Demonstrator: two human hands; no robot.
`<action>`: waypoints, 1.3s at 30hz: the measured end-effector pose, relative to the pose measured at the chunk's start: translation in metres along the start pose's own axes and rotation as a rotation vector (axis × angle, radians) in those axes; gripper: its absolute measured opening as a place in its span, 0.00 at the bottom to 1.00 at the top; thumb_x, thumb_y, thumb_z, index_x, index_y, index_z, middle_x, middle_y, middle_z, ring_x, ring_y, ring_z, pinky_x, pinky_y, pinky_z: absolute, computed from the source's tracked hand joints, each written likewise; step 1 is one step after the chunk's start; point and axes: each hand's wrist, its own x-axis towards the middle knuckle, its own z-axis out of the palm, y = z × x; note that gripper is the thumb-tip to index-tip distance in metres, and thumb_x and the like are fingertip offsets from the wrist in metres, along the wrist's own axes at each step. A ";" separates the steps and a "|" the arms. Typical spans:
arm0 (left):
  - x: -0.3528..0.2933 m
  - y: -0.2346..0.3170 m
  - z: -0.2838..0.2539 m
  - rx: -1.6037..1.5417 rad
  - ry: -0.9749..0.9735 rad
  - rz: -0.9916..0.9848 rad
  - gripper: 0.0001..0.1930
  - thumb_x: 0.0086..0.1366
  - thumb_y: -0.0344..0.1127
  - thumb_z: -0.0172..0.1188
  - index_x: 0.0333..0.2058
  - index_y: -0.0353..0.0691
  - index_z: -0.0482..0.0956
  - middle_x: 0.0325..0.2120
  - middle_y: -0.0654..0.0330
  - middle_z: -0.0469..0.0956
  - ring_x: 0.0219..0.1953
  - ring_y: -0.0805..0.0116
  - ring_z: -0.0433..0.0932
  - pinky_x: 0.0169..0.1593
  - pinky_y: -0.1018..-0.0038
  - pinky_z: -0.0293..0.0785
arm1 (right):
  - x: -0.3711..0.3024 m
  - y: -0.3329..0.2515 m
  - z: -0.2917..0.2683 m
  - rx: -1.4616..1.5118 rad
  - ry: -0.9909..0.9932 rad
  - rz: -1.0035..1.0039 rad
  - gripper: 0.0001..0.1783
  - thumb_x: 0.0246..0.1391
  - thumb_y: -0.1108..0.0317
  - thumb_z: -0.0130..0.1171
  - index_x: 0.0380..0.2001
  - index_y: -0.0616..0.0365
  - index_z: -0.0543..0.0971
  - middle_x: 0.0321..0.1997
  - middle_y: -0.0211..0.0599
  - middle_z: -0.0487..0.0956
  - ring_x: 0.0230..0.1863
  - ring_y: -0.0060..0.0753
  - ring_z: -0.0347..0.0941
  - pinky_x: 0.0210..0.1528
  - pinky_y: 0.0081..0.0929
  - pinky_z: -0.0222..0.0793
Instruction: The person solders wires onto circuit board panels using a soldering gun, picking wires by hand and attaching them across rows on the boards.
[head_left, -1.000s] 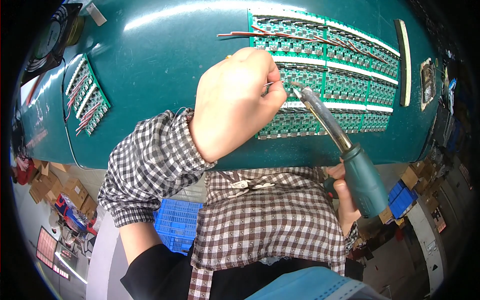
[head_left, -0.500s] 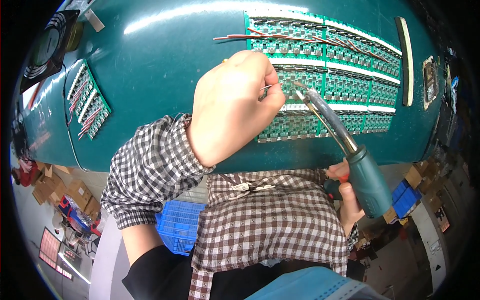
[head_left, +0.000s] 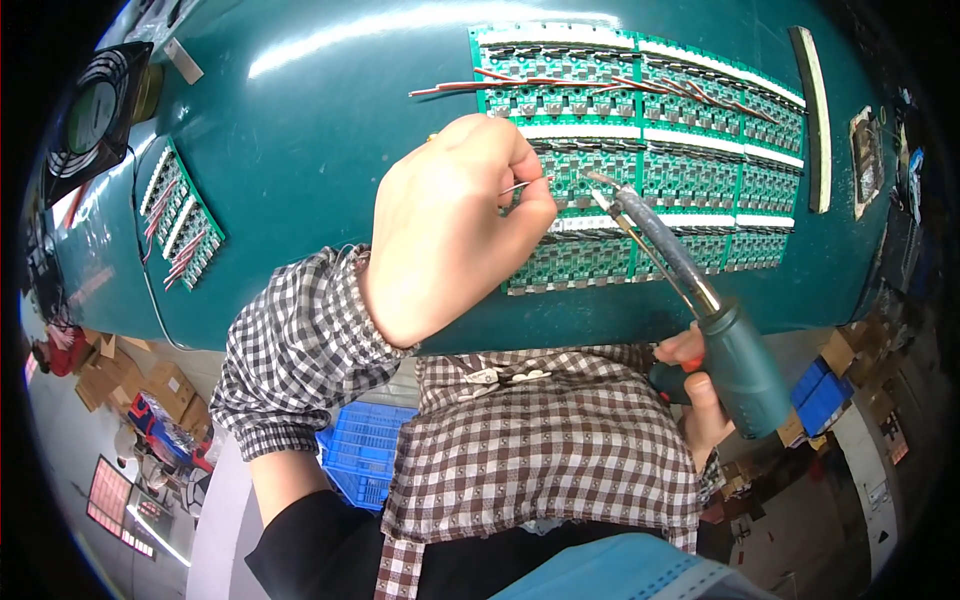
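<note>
My left hand is closed in a pinch on a thin wire, its end pointing toward the boards. Beneath and beyond it lie rows of green circuit boards with white strips and small dark parts. My right hand grips a soldering gun with a dark green body and a long metal nozzle. The tip of the soldering gun hovers over the boards, just right of my left fingertips; whether it touches is unclear. Red and dark wires lie across the upper boards.
A smaller circuit panel with red wires lies at the left of the green table. A black fan stands at the far left. A pale strip lies right of the boards. A blue crate is below the table edge.
My left hand with the wire has shifted slightly left and down. The soldering gun stays close to the same spot, and the whole view has shifted a little.
</note>
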 end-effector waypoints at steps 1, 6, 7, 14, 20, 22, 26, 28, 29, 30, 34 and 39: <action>0.000 0.000 -0.001 0.001 -0.013 -0.014 0.06 0.47 0.24 0.62 0.24 0.38 0.74 0.19 0.65 0.69 0.20 0.76 0.65 0.23 0.80 0.64 | 0.000 0.000 0.001 0.001 -0.001 0.000 0.26 0.46 0.56 0.63 0.37 0.70 0.72 0.31 0.43 0.74 0.34 0.38 0.74 0.36 0.35 0.74; 0.000 0.000 -0.005 -0.056 -0.041 -0.034 0.06 0.46 0.27 0.61 0.23 0.39 0.72 0.19 0.60 0.71 0.20 0.66 0.73 0.25 0.72 0.70 | 0.000 0.004 -0.003 0.027 0.037 -0.016 0.26 0.46 0.53 0.63 0.35 0.69 0.72 0.31 0.46 0.73 0.31 0.37 0.74 0.34 0.33 0.74; -0.001 -0.002 -0.008 -0.097 -0.050 -0.041 0.06 0.47 0.26 0.61 0.24 0.38 0.73 0.19 0.61 0.71 0.20 0.68 0.72 0.24 0.74 0.69 | -0.001 0.006 -0.004 0.028 0.033 -0.018 0.26 0.46 0.53 0.63 0.35 0.69 0.72 0.31 0.46 0.73 0.31 0.37 0.74 0.34 0.33 0.74; -0.014 -0.013 -0.043 -0.177 0.001 -0.276 0.03 0.55 0.26 0.61 0.27 0.35 0.75 0.19 0.71 0.68 0.20 0.86 0.61 0.23 0.88 0.59 | 0.007 0.009 -0.014 0.208 0.020 -0.045 0.24 0.45 0.58 0.64 0.36 0.70 0.72 0.32 0.46 0.74 0.34 0.39 0.74 0.37 0.35 0.76; 0.019 -0.017 -0.067 -0.062 0.177 -0.139 0.04 0.56 0.25 0.60 0.30 0.32 0.74 0.22 0.69 0.70 0.23 0.84 0.64 0.28 0.86 0.62 | 0.018 0.015 -0.019 0.352 0.065 -0.200 0.26 0.49 0.60 0.61 0.40 0.74 0.69 0.32 0.48 0.73 0.33 0.40 0.74 0.34 0.32 0.79; 0.035 -0.026 -0.069 0.111 0.208 0.029 0.06 0.54 0.25 0.60 0.31 0.34 0.75 0.23 0.63 0.72 0.23 0.76 0.69 0.29 0.80 0.67 | 0.018 0.020 -0.027 0.398 0.064 -0.225 0.26 0.50 0.60 0.60 0.42 0.75 0.68 0.32 0.48 0.73 0.33 0.40 0.74 0.33 0.32 0.79; 0.062 -0.040 -0.058 0.263 0.225 0.127 0.09 0.52 0.27 0.60 0.33 0.38 0.74 0.29 0.57 0.72 0.28 0.66 0.77 0.32 0.72 0.72 | 0.014 0.034 -0.045 0.530 0.121 -0.266 0.27 0.55 0.58 0.55 0.47 0.73 0.66 0.32 0.44 0.73 0.34 0.39 0.72 0.31 0.31 0.79; 0.069 -0.045 -0.056 0.261 0.238 0.099 0.09 0.53 0.27 0.60 0.34 0.38 0.74 0.31 0.58 0.72 0.28 0.67 0.77 0.33 0.73 0.72 | 0.016 0.042 -0.060 0.559 0.147 -0.266 0.27 0.58 0.54 0.51 0.48 0.71 0.66 0.31 0.40 0.72 0.34 0.34 0.71 0.29 0.27 0.79; 0.071 -0.050 -0.058 0.271 0.249 0.110 0.09 0.53 0.27 0.60 0.34 0.38 0.74 0.31 0.58 0.72 0.28 0.67 0.77 0.33 0.73 0.72 | 0.014 0.043 -0.063 0.570 0.143 -0.281 0.27 0.58 0.54 0.51 0.48 0.71 0.66 0.31 0.40 0.72 0.34 0.34 0.71 0.29 0.27 0.79; 0.076 -0.056 -0.060 0.277 0.255 0.122 0.09 0.53 0.27 0.60 0.34 0.38 0.74 0.32 0.58 0.71 0.29 0.67 0.76 0.34 0.73 0.72 | 0.012 0.043 -0.065 0.581 0.176 -0.255 0.27 0.58 0.52 0.50 0.47 0.69 0.66 0.31 0.37 0.71 0.34 0.31 0.70 0.29 0.24 0.78; 0.103 -0.063 -0.065 0.277 0.144 0.244 0.07 0.55 0.30 0.60 0.34 0.38 0.74 0.33 0.57 0.71 0.32 0.64 0.75 0.36 0.72 0.72 | 0.009 0.041 -0.070 0.626 0.310 -0.240 0.25 0.61 0.51 0.47 0.46 0.65 0.67 0.30 0.32 0.71 0.34 0.26 0.69 0.29 0.20 0.75; 0.123 -0.085 -0.078 0.293 -0.097 0.309 0.05 0.58 0.32 0.58 0.30 0.37 0.73 0.29 0.56 0.69 0.34 0.58 0.71 0.38 0.69 0.68 | 0.029 0.032 -0.102 0.640 0.604 -0.171 0.19 0.59 0.60 0.51 0.43 0.69 0.72 0.30 0.40 0.76 0.31 0.32 0.75 0.27 0.27 0.77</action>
